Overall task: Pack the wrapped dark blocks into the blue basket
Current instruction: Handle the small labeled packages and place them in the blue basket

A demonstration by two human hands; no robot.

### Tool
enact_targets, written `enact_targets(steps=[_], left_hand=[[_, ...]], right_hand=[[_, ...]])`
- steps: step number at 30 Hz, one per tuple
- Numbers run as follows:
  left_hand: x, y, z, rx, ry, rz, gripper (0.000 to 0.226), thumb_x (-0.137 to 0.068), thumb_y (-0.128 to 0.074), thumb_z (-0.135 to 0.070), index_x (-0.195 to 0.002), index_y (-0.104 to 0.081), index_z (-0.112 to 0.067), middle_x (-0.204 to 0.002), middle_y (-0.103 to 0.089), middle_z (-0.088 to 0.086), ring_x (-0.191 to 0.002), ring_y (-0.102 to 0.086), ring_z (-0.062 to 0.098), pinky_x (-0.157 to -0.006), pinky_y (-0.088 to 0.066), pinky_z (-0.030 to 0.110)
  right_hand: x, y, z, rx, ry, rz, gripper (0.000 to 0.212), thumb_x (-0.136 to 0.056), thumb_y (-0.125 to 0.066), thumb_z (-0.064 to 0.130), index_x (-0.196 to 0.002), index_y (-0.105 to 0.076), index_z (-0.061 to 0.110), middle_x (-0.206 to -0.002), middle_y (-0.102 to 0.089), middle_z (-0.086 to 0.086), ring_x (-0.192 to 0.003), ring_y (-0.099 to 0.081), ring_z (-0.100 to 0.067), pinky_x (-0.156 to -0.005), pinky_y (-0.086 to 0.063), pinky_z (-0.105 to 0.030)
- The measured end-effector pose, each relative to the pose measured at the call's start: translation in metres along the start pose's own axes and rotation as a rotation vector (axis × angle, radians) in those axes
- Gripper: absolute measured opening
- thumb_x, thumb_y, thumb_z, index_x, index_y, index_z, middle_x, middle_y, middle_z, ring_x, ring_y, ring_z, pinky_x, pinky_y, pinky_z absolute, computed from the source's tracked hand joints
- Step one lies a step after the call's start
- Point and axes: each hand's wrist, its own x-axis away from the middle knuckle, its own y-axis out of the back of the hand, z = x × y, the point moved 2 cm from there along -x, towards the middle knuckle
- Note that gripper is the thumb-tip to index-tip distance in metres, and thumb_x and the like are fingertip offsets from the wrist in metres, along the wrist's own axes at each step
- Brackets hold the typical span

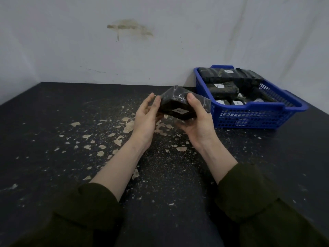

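A dark block in clear wrap (175, 106), with a small white label on its near face, is held tilted above the middle of the black table (53, 139). My left hand (147, 118) grips its left end, thumb and fingers curled against it. My right hand (197, 122) holds its right end from below, thumb on top. The blue basket (252, 114) stands at the back right against the wall, just right of the held block. Several wrapped dark blocks (222, 88) with white labels lie inside the basket.
Pale flakes and specks (128, 126) litter the table under and left of my hands. A white wall with a brownish stain (130, 28) runs along the table's far edge. Dark green sleeves cover both forearms near the bottom.
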Motion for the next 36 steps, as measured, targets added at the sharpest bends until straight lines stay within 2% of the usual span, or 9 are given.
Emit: enact_targets(steps=[3, 6, 11, 15, 18, 26, 31, 34, 36], left_hand=[[0.003, -0.003, 0.0, -0.075, -0.011, 0.087, 0.091, -0.071, -0.061, -0.067, -0.146, -0.04, -0.021, -0.129, -0.063, 0.007, -0.116, -0.062, 0.021, -0.092, -0.05, 0.031], [0.007, -0.011, 0.0, -0.057, 0.027, 0.195, 0.096, -0.063, -0.065, -0.062, -0.146, -0.04, -0.021, -0.124, -0.064, 0.004, -0.103, -0.065, 0.01, -0.081, -0.051, 0.023], [0.006, -0.01, -0.002, -0.065, -0.021, 0.135, 0.041, -0.066, -0.072, -0.041, -0.101, -0.066, -0.021, -0.089, -0.072, -0.006, -0.081, -0.068, 0.005, -0.073, -0.05, 0.021], [0.006, -0.007, -0.001, -0.03, -0.004, 0.167, 0.026, -0.072, -0.065, -0.033, -0.095, -0.064, -0.022, -0.081, -0.071, -0.01, -0.074, -0.066, 0.001, -0.066, -0.049, 0.017], [0.008, -0.009, -0.001, -0.033, 0.075, 0.222, 0.041, -0.062, -0.071, -0.045, -0.097, -0.063, -0.024, -0.087, -0.071, -0.009, -0.083, -0.066, 0.004, -0.073, -0.049, 0.022], [0.005, -0.006, -0.008, 0.041, 0.02, 0.119, 0.061, -0.059, -0.077, -0.042, -0.108, -0.064, -0.007, -0.088, -0.072, 0.002, -0.082, -0.069, 0.012, -0.072, -0.053, 0.024], [0.01, -0.01, -0.007, 0.075, 0.038, 0.096, 0.039, -0.075, -0.068, -0.031, -0.105, -0.065, -0.006, -0.085, -0.072, -0.001, -0.077, -0.069, 0.008, -0.067, -0.052, 0.019], [0.01, -0.01, -0.011, 0.132, 0.039, 0.112, 0.021, -0.082, -0.065, -0.032, -0.09, -0.068, -0.014, -0.081, -0.071, -0.002, -0.078, -0.066, 0.009, -0.075, -0.05, 0.023], [0.009, -0.006, -0.014, 0.237, 0.069, 0.122, 0.038, -0.076, -0.066, -0.044, -0.099, -0.067, -0.014, -0.092, -0.07, 0.003, -0.09, -0.062, 0.017, -0.082, -0.047, 0.029]], right_hand=[[0.0, -0.001, -0.001, 0.067, 0.093, -0.052, 0.073, -0.066, -0.085, 0.037, -0.129, -0.059, 0.011, -0.121, -0.07, -0.01, -0.108, -0.069, -0.021, -0.096, -0.056, -0.044], [0.0, 0.004, -0.001, 0.181, 0.166, -0.064, 0.062, -0.063, -0.086, 0.041, -0.114, -0.062, 0.016, -0.116, -0.069, -0.008, -0.106, -0.069, -0.023, -0.097, -0.055, -0.044], [0.003, 0.001, -0.003, 0.215, 0.236, 0.059, 0.023, -0.081, -0.067, 0.028, -0.1, -0.059, 0.018, -0.097, -0.066, 0.0, -0.089, -0.067, -0.01, -0.079, -0.054, -0.027], [0.003, 0.0, -0.003, 0.298, 0.273, 0.056, 0.024, -0.08, -0.067, 0.029, -0.098, -0.057, 0.017, -0.095, -0.063, -0.002, -0.088, -0.064, -0.013, -0.08, -0.055, -0.029], [0.001, -0.001, 0.001, 0.339, 0.303, 0.035, 0.035, -0.072, -0.071, 0.038, -0.095, -0.057, 0.016, -0.102, -0.06, -0.013, -0.092, -0.061, -0.022, -0.079, -0.055, -0.028], [-0.001, -0.003, -0.006, 0.382, 0.286, 0.097, 0.033, -0.078, -0.063, 0.054, -0.096, -0.062, 0.026, -0.126, -0.049, -0.031, -0.118, -0.051, -0.045, -0.105, -0.039, -0.065], [0.001, -0.008, -0.003, 0.378, 0.261, 0.09, 0.033, -0.075, -0.064, 0.058, -0.092, -0.064, 0.029, -0.129, -0.048, -0.031, -0.119, -0.053, -0.043, -0.104, -0.041, -0.064], [0.003, -0.005, 0.0, 0.371, 0.282, 0.123, 0.059, -0.072, -0.07, 0.071, -0.112, -0.062, 0.027, -0.132, -0.05, -0.025, -0.119, -0.056, -0.035, -0.107, -0.044, -0.055], [0.003, -0.002, 0.003, 0.243, 0.272, 0.146, 0.063, -0.082, -0.064, 0.066, -0.128, -0.053, 0.023, -0.126, -0.058, -0.012, -0.11, -0.061, -0.023, -0.097, -0.051, -0.044]])
